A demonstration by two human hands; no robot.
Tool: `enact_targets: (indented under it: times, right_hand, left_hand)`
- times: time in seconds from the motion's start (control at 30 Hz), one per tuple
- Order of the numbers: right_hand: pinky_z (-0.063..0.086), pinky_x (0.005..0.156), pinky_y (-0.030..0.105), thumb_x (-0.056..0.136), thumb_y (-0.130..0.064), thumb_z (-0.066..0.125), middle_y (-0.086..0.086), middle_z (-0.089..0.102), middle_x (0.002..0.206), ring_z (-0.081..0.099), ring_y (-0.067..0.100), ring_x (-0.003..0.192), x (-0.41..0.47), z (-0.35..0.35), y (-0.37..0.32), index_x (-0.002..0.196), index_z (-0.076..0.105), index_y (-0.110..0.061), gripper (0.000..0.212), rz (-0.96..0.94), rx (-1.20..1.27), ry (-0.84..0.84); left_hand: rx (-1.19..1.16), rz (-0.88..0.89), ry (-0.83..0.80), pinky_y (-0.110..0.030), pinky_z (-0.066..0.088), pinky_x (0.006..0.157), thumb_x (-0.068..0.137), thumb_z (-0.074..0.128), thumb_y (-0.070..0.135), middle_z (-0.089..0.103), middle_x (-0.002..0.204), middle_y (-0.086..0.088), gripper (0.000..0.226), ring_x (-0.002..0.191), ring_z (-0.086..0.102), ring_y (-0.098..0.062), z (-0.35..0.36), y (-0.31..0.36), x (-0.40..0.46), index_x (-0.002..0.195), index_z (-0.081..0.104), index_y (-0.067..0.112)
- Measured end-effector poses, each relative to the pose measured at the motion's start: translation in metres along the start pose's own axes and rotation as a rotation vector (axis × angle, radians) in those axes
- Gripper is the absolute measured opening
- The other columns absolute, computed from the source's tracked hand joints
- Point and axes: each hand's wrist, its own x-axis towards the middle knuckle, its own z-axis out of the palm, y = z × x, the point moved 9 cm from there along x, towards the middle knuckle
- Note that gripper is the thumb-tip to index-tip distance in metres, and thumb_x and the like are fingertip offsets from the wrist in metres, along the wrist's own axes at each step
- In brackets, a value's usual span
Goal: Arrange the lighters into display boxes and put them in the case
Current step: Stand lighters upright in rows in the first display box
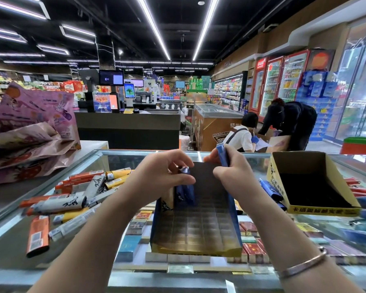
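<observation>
At the left of the frame a heap of loose lighters (72, 199), orange, grey and yellow, lies unsorted on the glass worktop (13, 235), so most of the work looks undone. In the centre, the blue display box (195, 225) shows a grid of mostly vacant slots; only a few blue lighters (185, 192) stand at its back left corner, where the left hand (163, 172) pinches their tops with curled fingers. The right hand (226, 166) grips one more blue lighter (222, 154) upright above the box. Further right, a yellow display box (313, 182) appears unfilled, with more lighters around it. No box seems ready for the case yet.
</observation>
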Motion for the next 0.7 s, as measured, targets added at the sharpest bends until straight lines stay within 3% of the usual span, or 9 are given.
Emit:
enact_targets:
  times: [0.1, 0.17, 0.37, 0.53, 0.7]
  right_hand:
    - [0.050, 0.081, 0.045, 0.073, 0.011, 0.048, 0.013, 0.064, 0.093, 0.058, 0.030, 0.090, -0.001, 0.001, -0.001, 0.082, 0.056, -0.018, 0.032, -0.004, 0.003, -0.017]
    - [0.050, 0.079, 0.047, 0.072, 0.011, 0.047, 0.016, 0.064, 0.094, 0.058, 0.033, 0.089, -0.001, 0.000, -0.002, 0.080, 0.056, -0.018, 0.032, -0.005, 0.012, -0.012]
    - [0.049, 0.080, 0.050, 0.073, 0.011, 0.046, 0.016, 0.063, 0.094, 0.057, 0.035, 0.089, -0.001, 0.002, -0.002, 0.081, 0.056, -0.016, 0.030, 0.004, 0.012, -0.019]
    - [0.050, 0.078, 0.051, 0.073, 0.011, 0.046, 0.020, 0.062, 0.094, 0.056, 0.038, 0.088, -0.002, 0.001, -0.003, 0.083, 0.056, -0.014, 0.029, 0.002, 0.008, -0.017]
    - [0.050, 0.077, 0.048, 0.072, 0.012, 0.046, 0.019, 0.063, 0.096, 0.057, 0.037, 0.088, -0.002, 0.001, -0.003, 0.080, 0.055, -0.016, 0.031, -0.005, 0.017, -0.015]
  left_hand:
    - [0.140, 0.077, 0.080, -0.033, 0.050, 0.065, 0.067, 0.081, 0.027, 0.061, 0.073, 0.012, 0.024, 0.066, 0.056, -0.008, 0.000, 0.009, 0.000, 0.073, 0.059, 0.034]
    - [0.215, 0.121, 0.120, -0.035, 0.050, 0.066, 0.068, 0.081, 0.027, 0.063, 0.072, 0.010, 0.016, 0.068, 0.058, -0.011, -0.002, 0.015, 0.000, 0.075, 0.067, 0.026]
    - [0.262, 0.169, 0.137, -0.038, 0.050, 0.067, 0.069, 0.081, 0.025, 0.063, 0.077, 0.009, 0.014, 0.072, 0.060, -0.015, -0.005, 0.017, 0.000, 0.076, 0.071, 0.019]
    - [0.298, 0.208, 0.142, -0.032, 0.048, 0.063, 0.070, 0.080, 0.025, 0.055, 0.082, 0.010, 0.015, 0.070, 0.057, -0.015, -0.001, 0.022, -0.002, 0.076, 0.071, 0.015]
    - [0.381, 0.199, 0.166, -0.036, 0.049, 0.064, 0.072, 0.078, 0.029, 0.060, 0.082, 0.005, 0.018, 0.072, 0.055, -0.015, 0.000, 0.025, -0.003, 0.076, 0.071, 0.013]
